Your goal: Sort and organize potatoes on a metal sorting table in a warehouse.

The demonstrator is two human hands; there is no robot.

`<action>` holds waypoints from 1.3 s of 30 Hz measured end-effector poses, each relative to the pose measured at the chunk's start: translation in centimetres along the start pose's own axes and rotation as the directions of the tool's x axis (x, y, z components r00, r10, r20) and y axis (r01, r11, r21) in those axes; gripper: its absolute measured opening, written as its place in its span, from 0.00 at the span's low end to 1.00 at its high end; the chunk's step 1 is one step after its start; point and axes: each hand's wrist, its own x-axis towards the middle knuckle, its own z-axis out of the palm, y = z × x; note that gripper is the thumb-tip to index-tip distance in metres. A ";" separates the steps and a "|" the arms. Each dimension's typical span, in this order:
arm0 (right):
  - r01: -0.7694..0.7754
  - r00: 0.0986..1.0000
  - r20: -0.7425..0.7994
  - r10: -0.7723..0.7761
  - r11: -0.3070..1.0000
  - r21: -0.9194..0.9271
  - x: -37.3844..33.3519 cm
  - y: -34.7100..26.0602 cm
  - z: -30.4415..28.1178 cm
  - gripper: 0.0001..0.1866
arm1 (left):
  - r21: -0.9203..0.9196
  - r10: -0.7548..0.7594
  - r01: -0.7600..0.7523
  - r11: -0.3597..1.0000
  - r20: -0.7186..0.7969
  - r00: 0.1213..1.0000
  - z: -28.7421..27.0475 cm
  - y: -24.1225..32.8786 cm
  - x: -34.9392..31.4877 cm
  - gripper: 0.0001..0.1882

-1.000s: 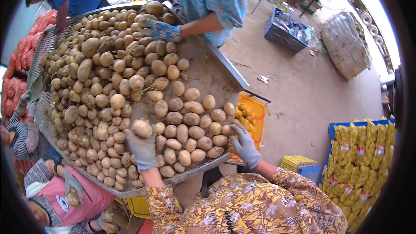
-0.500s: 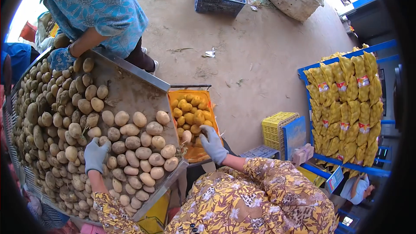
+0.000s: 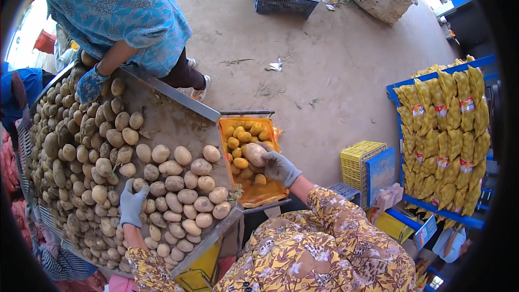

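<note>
Dusty brown floor point(image 3: 367, 70) behind; pale oval potato point(image 3: 255, 154) is now gripped by grey-gloved right hand point(image 3: 280, 167), seemingly empty before, over open orange bag point(image 3: 260, 197). Grasp of grey-gloved left hand point(image 3: 132, 204) can't be told.

Potatoes point(image 3: 102, 166) lay on the table point(image 3: 168, 119) at frame left, an open bag point(image 3: 258, 200) beside it mid-frame, filled bags point(image 3: 443, 141) right.

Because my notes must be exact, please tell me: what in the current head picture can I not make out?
Head: whether the left hand grips the nearby potato; its fingers partly hide the contact.
Head: underside of the held potato in the right hand; the potato itself hides it.
Head: lower layers in the orange container, covered by yellowish potatoes.
Head: blue-patterned co-worker, upper part cut off by the upper edge.
</note>
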 end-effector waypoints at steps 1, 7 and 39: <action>0.003 1.000 0.002 -0.003 1.000 -0.013 -1.8 -1.0 2.0 0.31 | -0.013 0.003 -0.003 1.000 -0.003 1.000 0.1 0.1 0.0 0.30; -0.464 0.855 0.430 0.289 0.796 0.389 -4.0 -0.8 5.5 0.29 | 0.125 0.060 -0.053 0.991 -0.055 0.997 0.5 1.8 -1.1 0.26; -0.010 0.847 0.302 0.437 0.581 -0.814 -8.2 18.6 25.2 0.28 | -0.899 0.028 -0.355 0.257 -0.361 0.932 11.5 0.6 -23.0 0.32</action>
